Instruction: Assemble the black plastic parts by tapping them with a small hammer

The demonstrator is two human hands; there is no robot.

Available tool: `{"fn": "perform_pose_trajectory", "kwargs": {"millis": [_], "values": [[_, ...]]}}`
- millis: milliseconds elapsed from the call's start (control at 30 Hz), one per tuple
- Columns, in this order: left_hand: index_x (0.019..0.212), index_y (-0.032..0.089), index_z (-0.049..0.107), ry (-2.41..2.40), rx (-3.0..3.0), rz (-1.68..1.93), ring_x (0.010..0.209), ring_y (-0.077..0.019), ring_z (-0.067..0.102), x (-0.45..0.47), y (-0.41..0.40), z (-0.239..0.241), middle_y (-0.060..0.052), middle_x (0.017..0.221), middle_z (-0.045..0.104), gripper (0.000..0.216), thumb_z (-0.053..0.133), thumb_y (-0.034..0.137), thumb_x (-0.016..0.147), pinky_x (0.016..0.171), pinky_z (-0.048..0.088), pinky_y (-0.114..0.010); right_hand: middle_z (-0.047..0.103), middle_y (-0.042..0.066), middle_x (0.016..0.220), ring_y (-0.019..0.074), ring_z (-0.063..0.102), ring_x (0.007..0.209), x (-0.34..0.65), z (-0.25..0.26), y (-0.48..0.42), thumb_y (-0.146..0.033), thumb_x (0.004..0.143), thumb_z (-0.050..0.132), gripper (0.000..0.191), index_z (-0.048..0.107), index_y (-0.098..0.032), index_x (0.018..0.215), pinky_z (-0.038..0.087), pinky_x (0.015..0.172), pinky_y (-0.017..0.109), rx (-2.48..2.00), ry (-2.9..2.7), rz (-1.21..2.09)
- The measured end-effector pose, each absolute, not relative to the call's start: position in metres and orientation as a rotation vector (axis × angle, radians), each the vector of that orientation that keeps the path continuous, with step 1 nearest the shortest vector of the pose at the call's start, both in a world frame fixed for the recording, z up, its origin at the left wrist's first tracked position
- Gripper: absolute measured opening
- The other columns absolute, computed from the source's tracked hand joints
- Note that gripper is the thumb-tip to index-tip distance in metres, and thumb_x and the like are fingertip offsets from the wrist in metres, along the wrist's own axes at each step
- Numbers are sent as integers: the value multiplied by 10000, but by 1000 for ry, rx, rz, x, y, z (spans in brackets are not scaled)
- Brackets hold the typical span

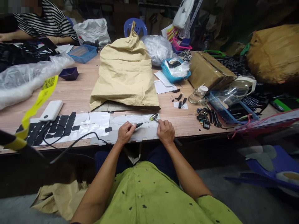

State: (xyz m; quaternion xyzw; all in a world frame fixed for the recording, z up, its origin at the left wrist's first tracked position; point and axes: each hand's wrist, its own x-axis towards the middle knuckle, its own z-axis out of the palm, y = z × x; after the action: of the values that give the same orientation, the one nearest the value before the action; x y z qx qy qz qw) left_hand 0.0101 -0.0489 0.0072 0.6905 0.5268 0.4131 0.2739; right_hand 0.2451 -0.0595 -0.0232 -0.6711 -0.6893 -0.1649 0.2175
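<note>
My left hand (126, 132) is closed in a pinch on a small black elongated piece (139, 125), which points right over a pale grey board (146, 134) at the table's front edge. My right hand (165, 132) is wrapped round the handle of a small hammer (154, 117). Its shiny head, with a yellowish face, is just above or on the board; I cannot tell which. Left of my hands lies a white sheet (80, 121) with black rounded pieces (62, 124) on it.
A large tan cloth sack (127, 74) stands ahead. To the right lie small black parts (179, 97), keys (203, 116), a jar (198, 94) and a blue basket (247, 113). Leftward are a white power bank (51, 110) and black cable (79, 141). A person in striped sleeves (46, 20) sits across.
</note>
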Motion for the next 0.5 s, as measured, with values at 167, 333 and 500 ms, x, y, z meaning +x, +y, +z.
{"fn": "perform_pose_trajectory", "kwargs": {"millis": [167, 333, 500], "values": [[619, 212, 483, 1171, 1867, 1308, 556, -128, 448, 5, -90, 19, 22, 602, 468, 307, 590, 368, 860, 534, 373, -263, 547, 64, 837, 220, 437, 803, 242, -23, -59, -169, 934, 487, 274, 698, -200, 1107, 306, 676, 319, -1855, -1901, -490], [645, 222, 520, 1241, 1890, 1216, 516, -129, 448, -1, -154, -2, 21, 591, 495, 250, 608, 328, 853, 483, 350, -267, 551, 68, 847, 222, 436, 809, 240, -23, -59, -161, 931, 481, 286, 695, -206, 1116, 308, 684, 324, -1874, -1893, -484], [721, 261, 621, 1705, 1706, 893, 498, -167, 513, -6, -163, -53, 17, 554, 547, 110, 653, 356, 767, 479, 385, -294, 544, 69, 850, 223, 435, 818, 240, -23, -58, -161, 935, 473, 284, 693, -203, 1110, 306, 687, 324, -1890, -1899, -454]]}}
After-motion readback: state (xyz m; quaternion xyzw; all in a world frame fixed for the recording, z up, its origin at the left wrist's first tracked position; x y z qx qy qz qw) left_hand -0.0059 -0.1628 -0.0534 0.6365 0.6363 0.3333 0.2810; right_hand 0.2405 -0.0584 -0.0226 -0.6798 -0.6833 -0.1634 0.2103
